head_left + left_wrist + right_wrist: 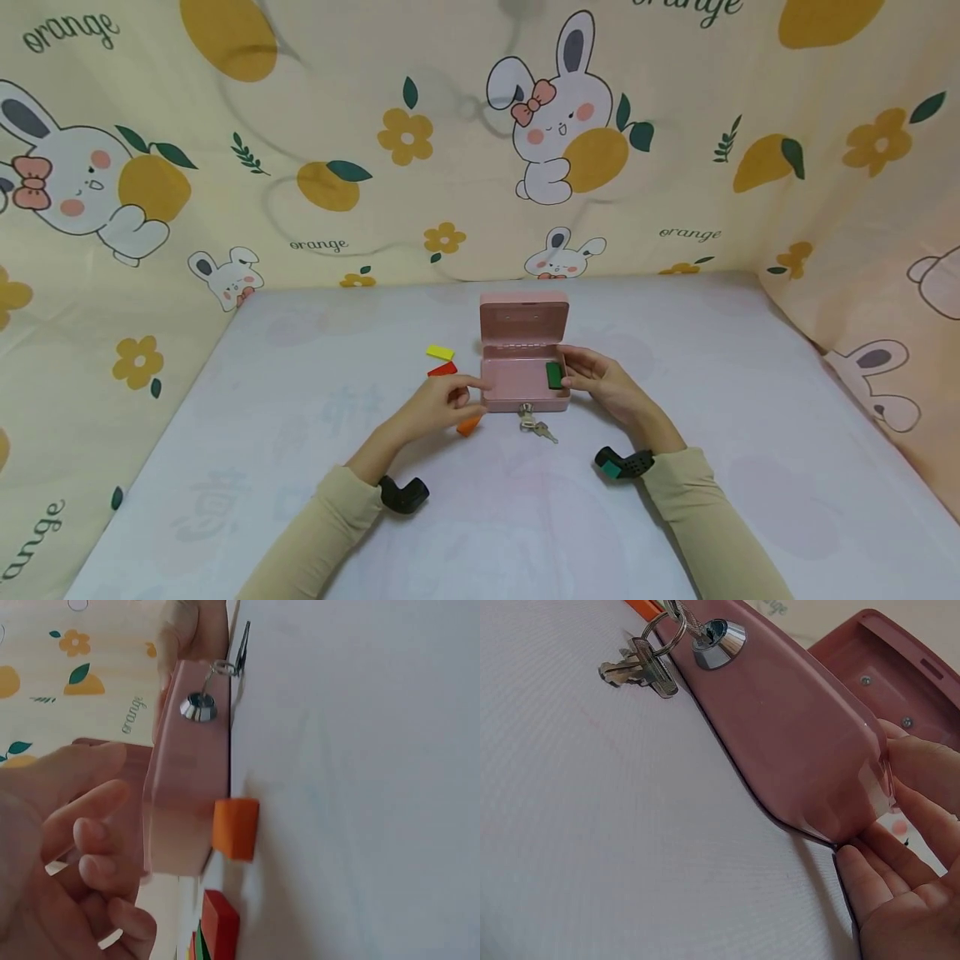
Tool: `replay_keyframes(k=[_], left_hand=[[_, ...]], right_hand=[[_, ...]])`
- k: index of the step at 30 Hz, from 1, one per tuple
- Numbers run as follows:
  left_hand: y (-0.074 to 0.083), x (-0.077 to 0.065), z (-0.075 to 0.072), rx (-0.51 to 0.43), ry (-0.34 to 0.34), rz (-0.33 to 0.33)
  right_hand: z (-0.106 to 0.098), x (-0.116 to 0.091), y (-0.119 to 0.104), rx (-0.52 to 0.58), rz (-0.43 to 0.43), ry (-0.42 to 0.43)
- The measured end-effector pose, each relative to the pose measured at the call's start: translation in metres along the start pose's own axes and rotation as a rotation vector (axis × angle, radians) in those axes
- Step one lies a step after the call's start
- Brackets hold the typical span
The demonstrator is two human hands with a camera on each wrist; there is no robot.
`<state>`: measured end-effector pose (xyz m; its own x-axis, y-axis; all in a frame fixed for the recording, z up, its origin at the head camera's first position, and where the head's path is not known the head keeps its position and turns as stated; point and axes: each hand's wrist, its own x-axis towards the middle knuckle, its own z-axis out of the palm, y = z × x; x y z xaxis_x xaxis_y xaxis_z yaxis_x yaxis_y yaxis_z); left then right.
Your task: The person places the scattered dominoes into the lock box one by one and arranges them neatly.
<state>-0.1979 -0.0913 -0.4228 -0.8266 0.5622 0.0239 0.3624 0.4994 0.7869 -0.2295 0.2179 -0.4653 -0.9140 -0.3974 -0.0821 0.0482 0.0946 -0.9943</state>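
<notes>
A pink metal cash box (517, 406) stands on the table with its lid (523, 323) raised. My right hand (603, 385) grips the box's right wall, fingers against the outside in the right wrist view. Inside, near that wall, lies a green block (553, 375). My left hand (435, 406) is at the left edge of the box, its fingers loosely bent and nothing visible between them; whether they touch the box I cannot tell. A lock (720, 643) on the front holds a key, and a ring of keys (641, 667) hangs from it.
An orange block (236, 829) lies by the box's left front corner. Left of the box are a red block (442, 369) and a yellow block (440, 352). A white cloth (480, 517) covers the table; a printed curtain (450, 192) stands behind.
</notes>
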Motion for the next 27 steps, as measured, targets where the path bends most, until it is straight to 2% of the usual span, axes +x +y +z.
replay_keyframes(k=[9,17,27], left_hand=[[-0.012,-0.006,-0.005,0.017,-0.021,0.004],[-0.016,-0.011,-0.009,0.047,-0.065,-0.048],[-0.019,-0.015,-0.008,0.064,-0.129,-0.06]], right_hand=[[-0.001,0.0,0.001,0.048,0.001,-0.008],[-0.001,0.0,0.002,0.024,-0.006,-0.011],[-0.001,0.0,0.001,-0.006,0.004,-0.001]])
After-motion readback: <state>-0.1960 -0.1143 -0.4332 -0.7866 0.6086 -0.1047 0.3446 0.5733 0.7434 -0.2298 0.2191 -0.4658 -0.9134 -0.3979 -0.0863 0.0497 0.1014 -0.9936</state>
